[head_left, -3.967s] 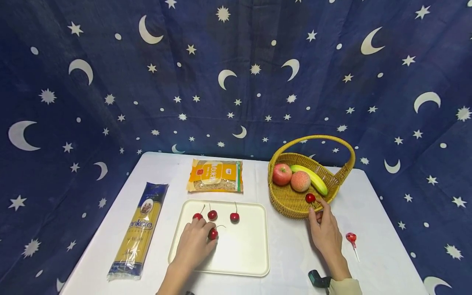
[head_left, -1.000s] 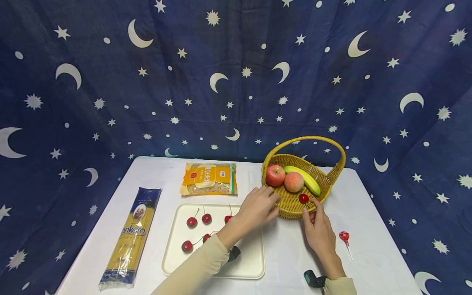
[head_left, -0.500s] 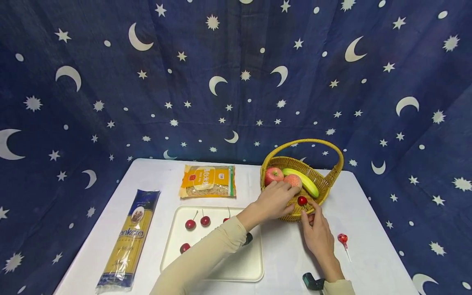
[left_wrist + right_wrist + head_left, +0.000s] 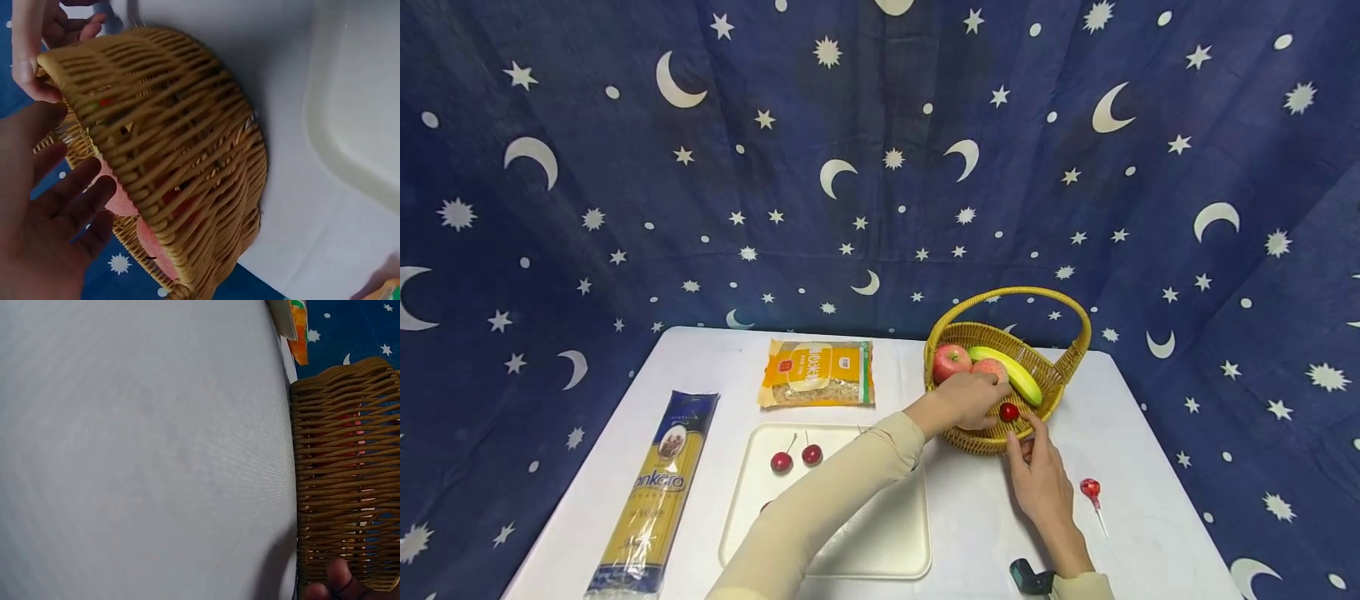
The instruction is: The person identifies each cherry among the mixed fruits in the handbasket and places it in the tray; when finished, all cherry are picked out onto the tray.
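Note:
A wicker basket [image 4: 976,443] with an arched handle holds an apple [image 4: 951,362], a peach [image 4: 989,367], a banana [image 4: 1017,377] and a cherry [image 4: 1009,412]. My left hand [image 4: 967,400] reaches over the near rim beside the peach, which it partly covers. In the left wrist view its fingers [image 4: 90,194] are loosely spread, and nothing shows in them. My right hand [image 4: 1042,483] grips the basket's near right rim close to the cherry. Low in the right wrist view, fingertips [image 4: 339,573] touch the outer weave.
Left of the basket lies a cream tray [image 4: 887,560] with cherries [image 4: 782,462], partly hidden by my left sleeve. Behind it is an orange noodle packet [image 4: 817,373]. A spaghetti pack [image 4: 655,492] lies far left. On the right are a lollipop [image 4: 1092,492] and a dark wrist device [image 4: 1030,577].
My left hand has left the cherries on the tray and moved right, into the basket beside the peach. My right hand stays at the basket rim. The head view has shifted slightly.

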Available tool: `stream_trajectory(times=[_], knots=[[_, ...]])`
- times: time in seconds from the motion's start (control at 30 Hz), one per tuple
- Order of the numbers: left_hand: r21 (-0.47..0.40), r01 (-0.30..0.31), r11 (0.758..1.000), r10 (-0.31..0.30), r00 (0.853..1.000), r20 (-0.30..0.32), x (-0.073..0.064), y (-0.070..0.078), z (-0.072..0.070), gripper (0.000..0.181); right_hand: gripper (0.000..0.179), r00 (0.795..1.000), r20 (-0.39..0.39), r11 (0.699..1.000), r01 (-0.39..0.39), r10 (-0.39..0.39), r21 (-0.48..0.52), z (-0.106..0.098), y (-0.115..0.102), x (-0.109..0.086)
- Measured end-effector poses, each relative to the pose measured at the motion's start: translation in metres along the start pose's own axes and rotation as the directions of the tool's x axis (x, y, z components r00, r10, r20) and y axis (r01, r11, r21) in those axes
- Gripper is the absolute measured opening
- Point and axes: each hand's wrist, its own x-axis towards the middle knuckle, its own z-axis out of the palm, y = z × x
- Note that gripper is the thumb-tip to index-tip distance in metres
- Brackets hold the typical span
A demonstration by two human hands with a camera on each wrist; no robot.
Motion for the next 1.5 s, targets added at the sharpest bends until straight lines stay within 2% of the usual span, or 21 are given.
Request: stream_trajectory(times=[0.27, 0.5, 0.63, 0.87, 1.17, 1.5], knots=[[0.021, -0.011, 1.000, 0.009, 0.992, 0.122, 0.022, 0.002, -0.005, 0.058, 0.059, 1.000, 0.008, 1.000, -0.002, 0.002, 0.005, -0.001, 0.003, 0.000], [0.039, -0.030, 0.999, 0.022, 0.981, 0.192, 0.031, 0.009, -0.004, 0.059, 0.059, 1.000, -0.001, 1.000, 0.001, -0.001, 0.015, 0.000, 0.003, 0.001], [0.055, -0.047, 0.997, 0.035, 0.980, 0.195, 0.032, 0.013, 0.000, 0.055, 0.059, 1.000, -0.005, 1.000, 0.009, -0.009, 0.016, 0.001, 0.003, 0.001], [0.057, -0.026, 0.998, 0.013, 0.975, 0.221, 0.034, 0.016, 0.003, 0.041, 0.058, 1.000, -0.007, 1.000, 0.015, -0.015, 0.008, 0.001, 0.002, 0.000], [0.071, -0.017, 0.997, 0.001, 0.974, 0.225, 0.036, 0.019, 0.003, 0.034, 0.058, 1.000, -0.018, 1.000, 0.020, -0.020, 0.006, 0.000, 0.002, 0.000], [0.090, 0.002, 0.996, -0.022, 0.975, 0.219, 0.036, 0.021, 0.013, 0.035, 0.056, 0.999, -0.034, 1.000, 0.027, -0.027, 0.007, 0.001, 0.003, 0.000]])
